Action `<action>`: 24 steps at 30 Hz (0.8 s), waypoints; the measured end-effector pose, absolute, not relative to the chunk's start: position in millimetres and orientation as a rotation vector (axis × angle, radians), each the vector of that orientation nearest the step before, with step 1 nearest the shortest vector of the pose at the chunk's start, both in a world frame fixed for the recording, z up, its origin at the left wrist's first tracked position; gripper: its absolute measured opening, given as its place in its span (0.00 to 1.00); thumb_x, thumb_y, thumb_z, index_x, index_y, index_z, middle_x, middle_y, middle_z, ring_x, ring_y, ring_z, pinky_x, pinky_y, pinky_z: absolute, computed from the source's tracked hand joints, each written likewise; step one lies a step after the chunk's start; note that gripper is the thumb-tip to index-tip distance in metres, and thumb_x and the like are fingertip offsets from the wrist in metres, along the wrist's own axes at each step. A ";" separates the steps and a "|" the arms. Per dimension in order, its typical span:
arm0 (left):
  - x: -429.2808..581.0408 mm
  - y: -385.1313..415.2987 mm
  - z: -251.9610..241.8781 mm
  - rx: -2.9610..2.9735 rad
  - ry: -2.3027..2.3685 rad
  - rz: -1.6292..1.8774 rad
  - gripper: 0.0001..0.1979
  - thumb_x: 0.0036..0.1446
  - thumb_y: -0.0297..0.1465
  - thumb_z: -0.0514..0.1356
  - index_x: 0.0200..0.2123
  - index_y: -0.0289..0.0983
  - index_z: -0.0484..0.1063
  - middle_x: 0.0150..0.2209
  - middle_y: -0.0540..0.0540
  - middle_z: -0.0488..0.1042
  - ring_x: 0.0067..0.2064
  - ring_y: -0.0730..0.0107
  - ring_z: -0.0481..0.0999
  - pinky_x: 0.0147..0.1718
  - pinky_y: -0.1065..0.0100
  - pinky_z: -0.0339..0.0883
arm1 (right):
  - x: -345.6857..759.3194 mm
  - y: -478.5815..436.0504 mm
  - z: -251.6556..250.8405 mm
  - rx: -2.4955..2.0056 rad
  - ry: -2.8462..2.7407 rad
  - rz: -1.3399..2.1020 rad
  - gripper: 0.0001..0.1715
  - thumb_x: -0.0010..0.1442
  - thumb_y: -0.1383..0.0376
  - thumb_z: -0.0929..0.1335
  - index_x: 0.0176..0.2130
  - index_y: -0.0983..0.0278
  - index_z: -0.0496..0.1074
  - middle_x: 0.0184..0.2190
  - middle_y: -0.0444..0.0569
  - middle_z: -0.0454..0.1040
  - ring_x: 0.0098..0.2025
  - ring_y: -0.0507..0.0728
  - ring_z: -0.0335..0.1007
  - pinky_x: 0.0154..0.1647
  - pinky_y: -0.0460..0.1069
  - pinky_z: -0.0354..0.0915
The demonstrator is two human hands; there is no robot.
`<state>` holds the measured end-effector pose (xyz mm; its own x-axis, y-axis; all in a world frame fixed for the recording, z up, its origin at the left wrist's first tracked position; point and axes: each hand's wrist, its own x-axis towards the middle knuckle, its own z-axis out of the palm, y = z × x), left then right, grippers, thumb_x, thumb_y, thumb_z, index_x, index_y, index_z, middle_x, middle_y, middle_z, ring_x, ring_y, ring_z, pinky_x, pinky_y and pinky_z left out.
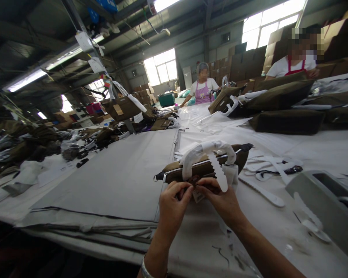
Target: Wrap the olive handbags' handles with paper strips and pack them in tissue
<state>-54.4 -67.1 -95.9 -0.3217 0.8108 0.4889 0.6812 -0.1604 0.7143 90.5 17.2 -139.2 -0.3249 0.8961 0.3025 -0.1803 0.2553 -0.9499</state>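
An olive-brown bag (174, 166) with a silver zipper and black end tabs stands on the white table. White wrapping covers its raised handles (208, 147), and a wavy-edged white strip (219, 173) hangs from them. My left hand (174, 197) is closed in a pinch at a small brown piece (193, 180) on the bag's near side. Close beside it, my right hand (220, 199) pinches at the same piece. A pale tag (198, 195) hangs just below the fingertips. The fingers partly hide what they grip.
Grey sheets (113, 175) lie left. White strips (266, 193) and a grey dispenser (321, 208) are on the right. More olive bags (287, 121) are piled at the back right. Two people stand beyond the table, one in a purple apron (202, 93), one in a red apron (295, 68).
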 end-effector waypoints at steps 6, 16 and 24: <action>-54.7 -67.0 -96.8 1.745 1.939 1.480 0.05 0.61 0.33 0.64 0.35 0.40 0.80 0.25 0.53 0.64 0.28 0.73 0.65 0.30 0.71 0.58 | 90.8 17.1 -135.3 -0.708 -1.516 1.288 0.11 0.56 0.57 0.75 0.35 0.62 0.81 0.35 0.48 0.80 0.37 0.58 0.75 0.40 0.50 0.71; -55.6 -67.7 -94.4 1.750 1.939 1.472 0.05 0.62 0.33 0.63 0.35 0.40 0.80 0.26 0.53 0.64 0.29 0.73 0.65 0.30 0.71 0.59 | 92.1 15.5 -135.2 -0.741 -1.526 1.280 0.10 0.57 0.57 0.75 0.35 0.61 0.80 0.35 0.47 0.80 0.37 0.58 0.74 0.40 0.50 0.69; -55.7 -68.4 -96.0 1.751 1.927 1.452 0.05 0.61 0.32 0.63 0.35 0.39 0.80 0.26 0.52 0.65 0.29 0.72 0.66 0.30 0.71 0.58 | 90.7 14.7 -133.8 -0.706 -1.572 1.272 0.09 0.59 0.57 0.74 0.35 0.61 0.79 0.34 0.45 0.79 0.37 0.56 0.74 0.39 0.49 0.69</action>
